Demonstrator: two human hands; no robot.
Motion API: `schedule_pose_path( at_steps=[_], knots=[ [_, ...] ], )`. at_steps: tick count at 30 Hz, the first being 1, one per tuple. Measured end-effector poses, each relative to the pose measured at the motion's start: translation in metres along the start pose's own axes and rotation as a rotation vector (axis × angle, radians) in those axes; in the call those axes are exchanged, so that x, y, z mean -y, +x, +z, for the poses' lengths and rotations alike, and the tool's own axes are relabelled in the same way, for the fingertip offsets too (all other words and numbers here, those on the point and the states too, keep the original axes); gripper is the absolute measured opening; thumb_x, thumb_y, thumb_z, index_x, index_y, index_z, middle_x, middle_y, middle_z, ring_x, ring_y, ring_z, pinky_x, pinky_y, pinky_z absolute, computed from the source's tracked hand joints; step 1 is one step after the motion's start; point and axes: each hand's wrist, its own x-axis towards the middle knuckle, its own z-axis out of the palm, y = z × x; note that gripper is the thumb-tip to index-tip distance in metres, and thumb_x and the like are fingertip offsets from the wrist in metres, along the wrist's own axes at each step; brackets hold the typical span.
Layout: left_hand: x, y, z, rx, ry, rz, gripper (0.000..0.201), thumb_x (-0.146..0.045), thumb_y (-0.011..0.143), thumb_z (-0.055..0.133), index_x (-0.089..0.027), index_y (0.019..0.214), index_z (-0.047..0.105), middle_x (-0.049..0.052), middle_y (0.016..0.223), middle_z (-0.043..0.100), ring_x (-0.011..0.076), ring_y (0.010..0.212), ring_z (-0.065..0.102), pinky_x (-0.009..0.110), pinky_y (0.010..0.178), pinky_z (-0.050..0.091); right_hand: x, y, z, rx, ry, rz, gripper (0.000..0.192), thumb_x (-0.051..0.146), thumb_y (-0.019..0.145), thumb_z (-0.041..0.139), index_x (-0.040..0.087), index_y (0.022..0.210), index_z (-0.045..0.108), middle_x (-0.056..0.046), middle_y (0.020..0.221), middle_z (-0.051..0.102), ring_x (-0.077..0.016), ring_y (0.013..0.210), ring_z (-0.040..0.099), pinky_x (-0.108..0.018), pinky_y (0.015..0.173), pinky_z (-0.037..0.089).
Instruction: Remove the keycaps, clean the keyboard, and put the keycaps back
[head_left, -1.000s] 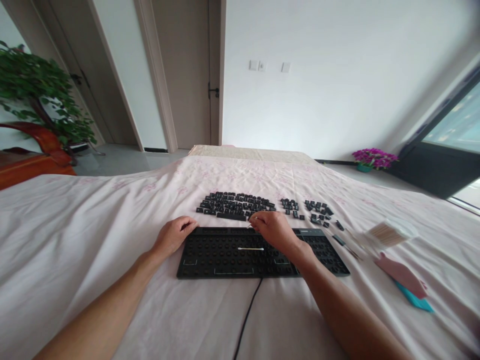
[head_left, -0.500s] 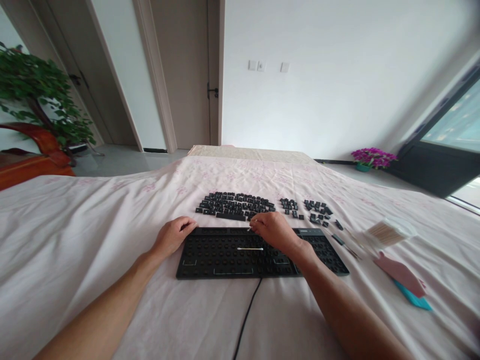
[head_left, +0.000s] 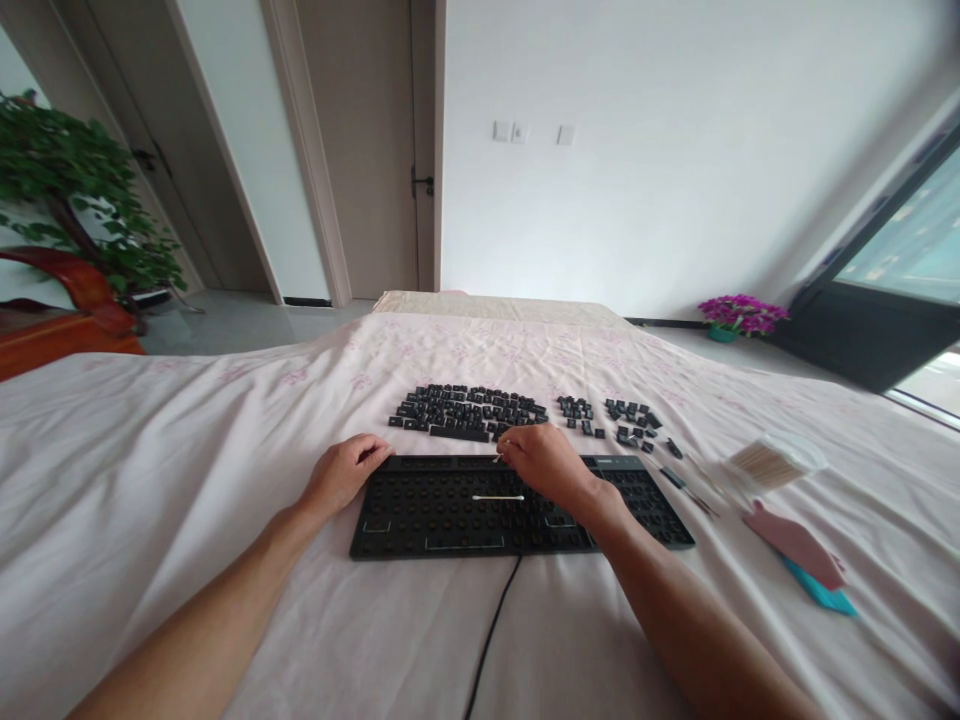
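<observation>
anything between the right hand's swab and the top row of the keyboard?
Nothing visible. The right hand holds a cotton swab with its tip at the bare keyboard near the back edge. A spare swab lies lower on the deck, and the loose keycaps sit behind it on the sheet, clear of the tip.

My right hand point(head_left: 547, 462) hides part of the keyboard point(head_left: 450, 510); its cable point(head_left: 491, 635) runs off the bottom edge.

left hand point(head_left: 343, 472): palm down, fingers curled | right hand point(head_left: 546, 462): fingertips pinched together, forearm extended
</observation>
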Motion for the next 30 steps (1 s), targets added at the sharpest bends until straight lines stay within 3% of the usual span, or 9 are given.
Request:
schedule_pose_path(
  at_steps=[6, 12, 17, 24, 30],
  knots=[
    [-0.001, -0.001, -0.001, 0.003, -0.003, 0.006, 0.035, -0.051, 0.087, 0.047, -0.023, 0.084, 0.069, -0.001, 0.087, 0.073, 0.0198, 0.083, 0.065, 0.024, 0.073, 0.044, -0.001, 0.000, -0.005, -0.001, 0.086, 0.021, 0.029, 0.020, 0.086, 0.046, 0.020, 0.072, 0.072, -0.002, 0.071, 0.072, -0.0153, 0.067, 0.063, -0.022, 0.061, 0.038],
    [0.001, 0.000, 0.000, 0.009, -0.006, 0.001, 0.036, -0.051, 0.087, 0.047, -0.023, 0.084, 0.069, -0.001, 0.086, 0.073, 0.0194, 0.082, 0.065, 0.024, 0.072, 0.043, -0.004, -0.001, -0.010, -0.049, 0.005, 0.031, 0.029, 0.019, 0.086, 0.047, 0.020, 0.075, 0.074, -0.002, 0.075, 0.072, -0.0147, 0.066, 0.062, -0.023, 0.060, 0.035],
    [0.001, 0.000, -0.001, 0.008, 0.004, -0.002, 0.036, -0.051, 0.087, 0.047, -0.023, 0.084, 0.069, -0.002, 0.087, 0.073, 0.0191, 0.083, 0.064, 0.023, 0.072, 0.043, -0.002, -0.001, -0.009, -0.027, -0.072, 0.045, 0.028, 0.018, 0.085, 0.047, 0.020, 0.079, 0.074, -0.003, 0.077, 0.073, -0.0166, 0.071, 0.063, -0.024, 0.062, 0.035],
    [0.000, -0.002, -0.001, 0.013, -0.002, -0.006, 0.036, -0.051, 0.086, 0.047, -0.023, 0.084, 0.070, -0.002, 0.085, 0.072, 0.0179, 0.080, 0.064, 0.023, 0.071, 0.042, -0.003, 0.000, -0.010, 0.048, -0.018, 0.037, 0.029, 0.016, 0.083, 0.047, 0.018, 0.068, 0.071, -0.003, 0.068, 0.071, -0.0146, 0.065, 0.063, -0.022, 0.061, 0.037],
    [0.002, 0.000, 0.000, 0.007, 0.012, -0.013, 0.035, -0.050, 0.086, 0.048, -0.023, 0.085, 0.070, -0.002, 0.085, 0.073, 0.0179, 0.081, 0.064, 0.022, 0.071, 0.043, -0.011, 0.000, -0.023, -0.033, -0.008, 0.089, 0.029, 0.022, 0.086, 0.046, 0.020, 0.076, 0.073, -0.002, 0.074, 0.072, -0.0147, 0.070, 0.064, -0.021, 0.063, 0.038]
  ],
)
